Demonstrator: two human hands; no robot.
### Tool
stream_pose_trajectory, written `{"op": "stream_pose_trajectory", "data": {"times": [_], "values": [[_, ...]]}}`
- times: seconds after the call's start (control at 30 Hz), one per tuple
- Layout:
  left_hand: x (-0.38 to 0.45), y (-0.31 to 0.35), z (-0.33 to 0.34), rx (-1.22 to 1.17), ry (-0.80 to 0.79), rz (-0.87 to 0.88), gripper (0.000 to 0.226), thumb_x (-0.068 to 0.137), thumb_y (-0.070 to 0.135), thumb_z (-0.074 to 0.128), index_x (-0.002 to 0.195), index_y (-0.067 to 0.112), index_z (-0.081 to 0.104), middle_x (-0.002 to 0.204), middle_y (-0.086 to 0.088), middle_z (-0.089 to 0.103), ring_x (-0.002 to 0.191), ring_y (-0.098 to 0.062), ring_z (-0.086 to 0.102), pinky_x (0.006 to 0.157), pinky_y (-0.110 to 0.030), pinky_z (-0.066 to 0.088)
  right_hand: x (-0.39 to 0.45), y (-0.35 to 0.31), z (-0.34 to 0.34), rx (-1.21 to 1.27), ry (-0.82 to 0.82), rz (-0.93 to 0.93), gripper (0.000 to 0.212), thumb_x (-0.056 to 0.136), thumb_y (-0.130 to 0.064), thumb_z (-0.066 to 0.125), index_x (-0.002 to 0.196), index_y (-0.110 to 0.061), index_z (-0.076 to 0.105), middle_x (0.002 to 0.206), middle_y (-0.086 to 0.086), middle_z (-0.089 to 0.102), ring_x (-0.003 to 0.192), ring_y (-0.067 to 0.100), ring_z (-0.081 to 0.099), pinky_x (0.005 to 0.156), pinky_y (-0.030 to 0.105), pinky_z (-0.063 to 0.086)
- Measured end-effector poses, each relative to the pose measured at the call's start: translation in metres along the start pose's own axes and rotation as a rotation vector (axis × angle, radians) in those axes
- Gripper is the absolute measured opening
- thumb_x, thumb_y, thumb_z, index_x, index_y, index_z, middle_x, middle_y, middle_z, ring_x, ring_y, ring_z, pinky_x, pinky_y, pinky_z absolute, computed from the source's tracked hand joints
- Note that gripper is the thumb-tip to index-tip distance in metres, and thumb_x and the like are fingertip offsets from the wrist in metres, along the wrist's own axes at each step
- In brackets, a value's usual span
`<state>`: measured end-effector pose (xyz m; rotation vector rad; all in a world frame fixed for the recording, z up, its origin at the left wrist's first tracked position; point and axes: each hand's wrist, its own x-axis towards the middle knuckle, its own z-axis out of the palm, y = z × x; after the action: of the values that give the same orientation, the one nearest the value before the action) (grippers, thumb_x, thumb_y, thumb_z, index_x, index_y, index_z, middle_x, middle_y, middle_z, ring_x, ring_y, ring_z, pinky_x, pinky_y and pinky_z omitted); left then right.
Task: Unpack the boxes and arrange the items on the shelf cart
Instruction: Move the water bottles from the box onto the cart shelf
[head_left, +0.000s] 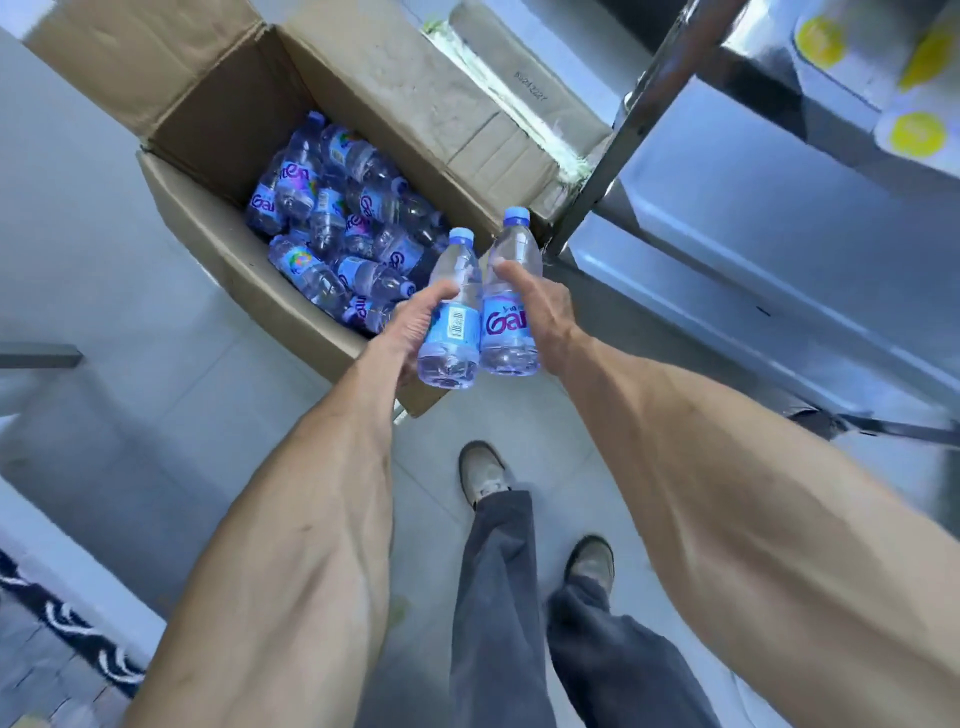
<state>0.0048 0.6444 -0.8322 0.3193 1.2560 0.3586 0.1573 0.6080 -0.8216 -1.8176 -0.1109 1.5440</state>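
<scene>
The left hand (415, 325) grips the left bottle (452, 312) around its label, thumb across the front and fingers curled behind. The right hand (537, 306) grips the right bottle (511, 312) the same way, thumb lying along its upper body. Both bottles are clear plastic with blue caps and blue labels. They are held roughly upright, caps pointing away from the person, and their sides touch or nearly touch. The left bottle shows a barcode; the right bottle shows purple lettering.

Both bottles are held in the air above the near right corner of the box (208, 218). The box is open cardboard and stands on the floor (104, 270) with its flaps folded outward. Inside it lies a loose pile of bottles (332, 218) of the same kind, resting on their sides at mixed angles.

The cart (779, 208) stands to the right of the box. It is metal, with a slanted upright post just beside the box's right flap and flat shelves at several levels. On an upper shelf, at the top right corner of the view, sit white packages (914, 130) with yellow round marks; their contents cannot be told.

The person's shoes (483, 473) and dark trousers show below the forearms. A dark patterned mat (67, 634) lies at the lower left.
</scene>
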Motion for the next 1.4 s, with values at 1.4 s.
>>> {"op": "stream_pose_trajectory", "data": {"times": [1.4], "values": [[0.112,0.039,0.324,0.588,-0.199,0.743,0.045,0.057,0.025,0.079,0.100,0.016,0.070,0.103,-0.001,0.074,0.098,-0.020,0.071,0.084,-0.034,0.058,0.073,-0.093,-0.232,-0.096,0.940,-0.903,0.061,0.082,-0.039,0.074,0.131,-0.005,0.056,0.131,0.007,0.061,0.125,0.022,0.053,0.107,0.026,0.036]]}}
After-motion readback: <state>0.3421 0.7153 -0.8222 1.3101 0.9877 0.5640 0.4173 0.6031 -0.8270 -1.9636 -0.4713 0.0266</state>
